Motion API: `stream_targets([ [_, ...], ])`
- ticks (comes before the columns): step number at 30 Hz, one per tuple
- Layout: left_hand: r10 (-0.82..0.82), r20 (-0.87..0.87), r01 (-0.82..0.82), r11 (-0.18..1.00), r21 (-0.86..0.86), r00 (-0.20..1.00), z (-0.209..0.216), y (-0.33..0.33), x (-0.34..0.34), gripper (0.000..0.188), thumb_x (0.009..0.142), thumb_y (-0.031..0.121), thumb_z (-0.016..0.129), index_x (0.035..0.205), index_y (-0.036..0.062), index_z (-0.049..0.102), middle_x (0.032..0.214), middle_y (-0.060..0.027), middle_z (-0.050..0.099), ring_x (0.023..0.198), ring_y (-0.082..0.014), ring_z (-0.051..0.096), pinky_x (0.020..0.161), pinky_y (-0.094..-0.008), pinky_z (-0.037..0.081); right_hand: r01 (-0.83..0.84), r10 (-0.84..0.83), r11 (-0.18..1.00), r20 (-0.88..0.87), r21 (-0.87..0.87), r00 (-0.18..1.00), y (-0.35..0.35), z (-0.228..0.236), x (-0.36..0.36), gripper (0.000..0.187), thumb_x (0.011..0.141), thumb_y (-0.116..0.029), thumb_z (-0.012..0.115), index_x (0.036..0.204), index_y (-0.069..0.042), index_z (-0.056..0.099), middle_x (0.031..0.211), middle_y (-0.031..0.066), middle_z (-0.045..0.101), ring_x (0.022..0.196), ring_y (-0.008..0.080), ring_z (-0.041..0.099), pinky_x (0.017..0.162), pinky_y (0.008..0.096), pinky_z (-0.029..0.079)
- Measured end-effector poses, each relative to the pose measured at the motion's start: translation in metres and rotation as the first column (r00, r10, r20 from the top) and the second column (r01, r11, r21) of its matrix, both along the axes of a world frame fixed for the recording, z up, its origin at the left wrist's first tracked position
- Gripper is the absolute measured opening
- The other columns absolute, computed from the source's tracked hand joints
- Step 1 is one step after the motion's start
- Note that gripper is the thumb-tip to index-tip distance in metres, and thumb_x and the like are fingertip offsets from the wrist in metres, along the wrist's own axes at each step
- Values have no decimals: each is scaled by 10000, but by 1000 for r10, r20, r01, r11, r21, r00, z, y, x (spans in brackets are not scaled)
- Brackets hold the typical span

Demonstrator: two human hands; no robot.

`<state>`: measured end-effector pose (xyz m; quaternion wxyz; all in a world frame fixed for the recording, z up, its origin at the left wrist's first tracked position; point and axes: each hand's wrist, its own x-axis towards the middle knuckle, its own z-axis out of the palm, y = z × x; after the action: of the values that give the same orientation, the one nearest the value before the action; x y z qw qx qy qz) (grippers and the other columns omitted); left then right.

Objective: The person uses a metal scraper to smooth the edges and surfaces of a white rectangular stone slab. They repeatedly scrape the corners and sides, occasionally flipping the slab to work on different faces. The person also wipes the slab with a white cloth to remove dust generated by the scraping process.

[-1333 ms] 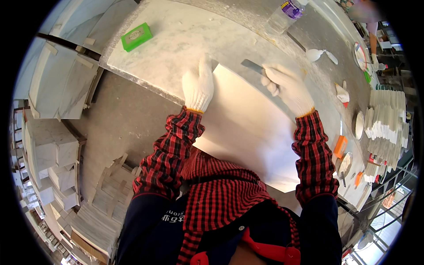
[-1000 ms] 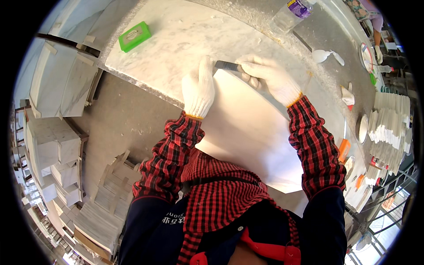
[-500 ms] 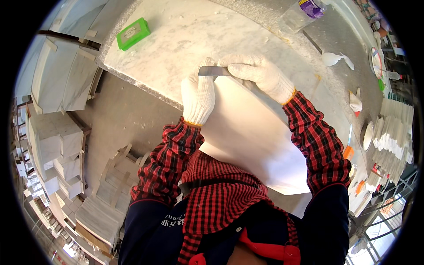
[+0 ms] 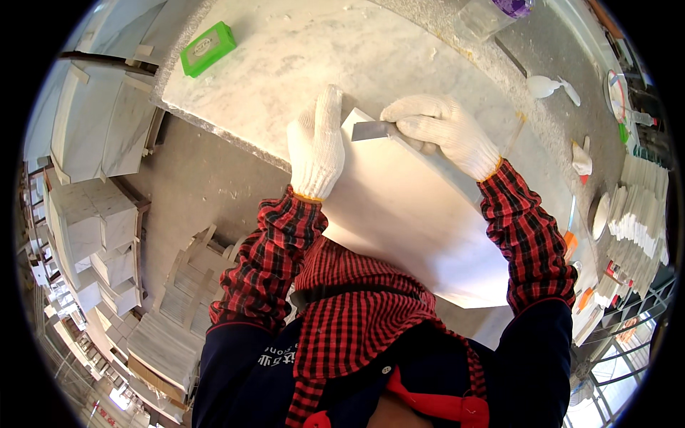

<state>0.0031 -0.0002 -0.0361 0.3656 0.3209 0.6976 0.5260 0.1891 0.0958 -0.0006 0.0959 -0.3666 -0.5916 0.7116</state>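
Note:
My left hand (image 4: 314, 150), in a white knitted glove, lies along the left edge of a smooth white slab (image 4: 407, 207). Its visible fingers stretch past the slab's far corner; some fingers are hidden. In my gloved right hand (image 4: 446, 132) is a flat grey metal blade (image 4: 372, 130), pinched between thumb and fingers. The blade lies across the slab's narrow far end, its free end pointing left. The slab sits between my forearms, overlapping a larger pale marble slab (image 4: 285, 50).
A green box (image 4: 208, 48) sits on the marble at the far left. A clear bottle (image 4: 489, 18), a white spoon-like piece (image 4: 544, 87) and stacked pale tiles (image 4: 635, 207) stand right. Marble slabs (image 4: 89, 125) and more stacked tiles (image 4: 168, 335) are left.
My right hand and the blade have shifted right and slightly nearer, away from my left hand. The slab's far end now shows between my hands. My left hand has moved slightly left.

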Motion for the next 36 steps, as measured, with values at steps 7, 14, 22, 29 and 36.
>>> stream_targets([
  [7, -1, -16, 1, 1000, 29, 1000, -3, 0, -1, 452, 1016, 365, 532, 964, -58, 682, 760, -73, 623, 756, -124, 515, 738, -288, 452, -34, 38, 998, 106, -44, 994, 2, 0, 37, 275, 935, -202, 628, 1154, -65, 722, 809, -35, 632, 710, 47, 507, 612, 219, 390],
  [14, 23, 18, -22, 1000, -9, 1000, -7, 2, 0, 450, 1013, 370, 540, 958, -51, 691, 719, -63, 601, 720, -119, 498, 699, -290, 439, 46, -47, 999, -39, -7, 998, 5, -5, 19, 276, 949, -211, 632, 1149, -40, 715, 780, -30, 612, 652, 41, 465, 570, 206, 360],
  [22, 49, 32, -50, 999, 11, 998, -2, 1, 3, 475, 1013, 387, 527, 956, -52, 698, 733, -75, 617, 726, -142, 521, 731, -307, 452, 39, -36, 997, -55, 70, 998, -1, 0, -9, 254, 924, -198, 655, 1121, -61, 738, 794, -41, 630, 661, 39, 459, 594, 216, 382],
  [29, 26, -20, -26, 1000, 3, 999, -7, -1, -1, 494, 1011, 399, 514, 822, -46, 612, 677, -97, 532, 685, -159, 428, 686, -329, 423, -79, 79, 997, 13, -9, 997, -1, 3, 29, 246, 911, -149, 635, 1109, -45, 737, 720, -49, 594, 612, 42, 444, 550, 212, 352],
  [36, 19, 14, -19, 1000, 2, 1000, -5, 2, 1, 480, 1014, 390, 511, 948, -49, 693, 772, -150, 656, 774, -168, 574, 760, -308, 464, 40, -39, 999, -21, 29, 999, 1, -4, 11, 281, 946, -200, 626, 1170, -55, 715, 712, -62, 562, 645, 33, 446, 566, 207, 346],
])
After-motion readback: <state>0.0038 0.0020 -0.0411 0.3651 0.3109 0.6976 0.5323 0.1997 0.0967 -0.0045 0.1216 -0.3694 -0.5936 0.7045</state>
